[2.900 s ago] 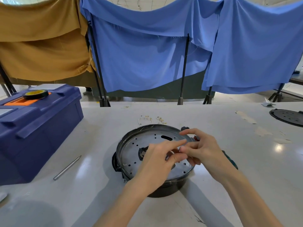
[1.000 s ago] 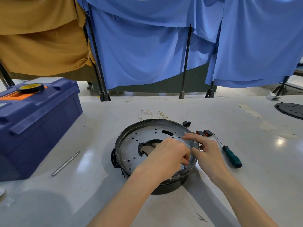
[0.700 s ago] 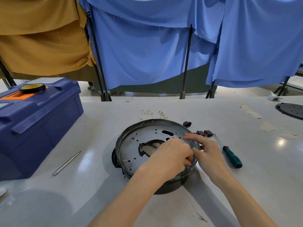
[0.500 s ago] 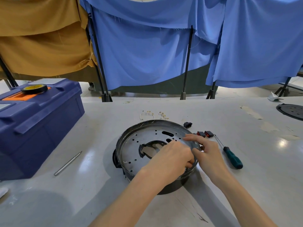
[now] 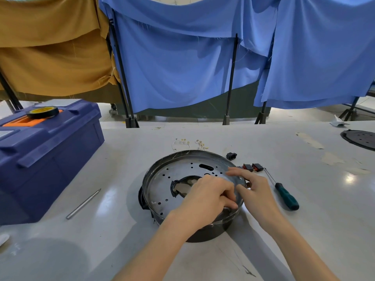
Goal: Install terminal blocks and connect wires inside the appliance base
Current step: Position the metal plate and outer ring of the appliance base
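The appliance base (image 5: 174, 179), a round dark pan with a perforated metal plate and a central cut-out, sits mid-table. My left hand (image 5: 209, 197) reaches over its right side with fingers curled tight, pinching a small part that is mostly hidden. My right hand (image 5: 255, 189) grips the base's right rim, its index finger lying along the edge. Two black-and-red terminal blocks (image 5: 252, 167) lie on the table just right of the rim. A black connector (image 5: 231, 155) lies behind them. Thin wires with small terminals (image 5: 190, 142) lie behind the base.
A green-handled screwdriver (image 5: 286, 196) lies right of my right hand. A blue toolbox (image 5: 46, 159) with a tape roll (image 5: 42, 111) on top stands at the left, with a metal rod (image 5: 83, 204) beside it. A black perforated disc (image 5: 361, 138) lies far right. Cloth screens hang behind the table.
Both hands were raised and pinching together above the base; they have come down onto its right rim. Over the last second they barely move.
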`<state>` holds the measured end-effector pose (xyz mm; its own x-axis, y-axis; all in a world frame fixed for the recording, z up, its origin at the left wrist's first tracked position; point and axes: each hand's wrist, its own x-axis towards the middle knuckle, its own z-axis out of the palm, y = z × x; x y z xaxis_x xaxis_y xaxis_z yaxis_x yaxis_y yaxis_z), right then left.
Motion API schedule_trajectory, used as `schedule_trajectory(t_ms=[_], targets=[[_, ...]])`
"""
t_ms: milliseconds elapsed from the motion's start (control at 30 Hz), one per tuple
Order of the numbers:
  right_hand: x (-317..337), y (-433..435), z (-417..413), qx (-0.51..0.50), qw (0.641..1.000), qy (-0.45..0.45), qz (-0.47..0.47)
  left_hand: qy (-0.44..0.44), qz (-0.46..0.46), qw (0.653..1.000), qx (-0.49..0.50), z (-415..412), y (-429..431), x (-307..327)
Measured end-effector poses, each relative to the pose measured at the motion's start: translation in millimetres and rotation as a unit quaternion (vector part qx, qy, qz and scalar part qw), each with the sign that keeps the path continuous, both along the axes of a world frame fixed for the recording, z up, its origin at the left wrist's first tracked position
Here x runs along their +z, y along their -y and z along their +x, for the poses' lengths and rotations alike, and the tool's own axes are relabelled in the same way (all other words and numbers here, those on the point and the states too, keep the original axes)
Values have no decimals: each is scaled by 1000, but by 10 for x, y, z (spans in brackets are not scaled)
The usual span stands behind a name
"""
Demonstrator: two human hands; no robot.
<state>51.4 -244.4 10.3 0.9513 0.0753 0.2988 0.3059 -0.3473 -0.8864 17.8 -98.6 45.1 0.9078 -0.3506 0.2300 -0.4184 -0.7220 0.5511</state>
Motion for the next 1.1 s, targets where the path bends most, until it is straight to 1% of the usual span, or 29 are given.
schedule_trajectory(t_ms=[167, 233, 333, 433, 600, 667, 767, 833, 967, 1100], targets=[[-8, -7, 5, 5, 1000, -3, 15, -54, -15, 998, 3, 46, -45, -19], [-12, -8, 5, 5, 1000, -7, 20, -70, -35, 997, 4, 55, -54, -10], [-10, -6, -2, 0, 1000, -6, 17, -72, -49, 996, 9, 37, -36, 8], [-13, -2, -11, -2, 1000, -1, 16, -69, -40, 997, -5, 13, -30, 14], [1, 1, -22, -1, 1000, 3, 12, -57, 34, 996, -64, -76, -91, 49], [2, 8, -24, 2, 1000, 2, 9, -43, 78, 994, -68, -114, -121, 58], [4, 12, -23, 2, 1000, -3, 12, -45, 118, 990, -70, -189, -152, 37], [9, 4, -25, 1, 1000, -11, 18, -27, 151, 986, -70, -231, -147, 2], [16, -8, -25, -2, 999, -19, 28, 24, 156, 986, -51, -243, -141, -27], [28, -10, -38, 1, 1000, -17, 16, 74, 242, 966, -55, -282, -97, -39]])
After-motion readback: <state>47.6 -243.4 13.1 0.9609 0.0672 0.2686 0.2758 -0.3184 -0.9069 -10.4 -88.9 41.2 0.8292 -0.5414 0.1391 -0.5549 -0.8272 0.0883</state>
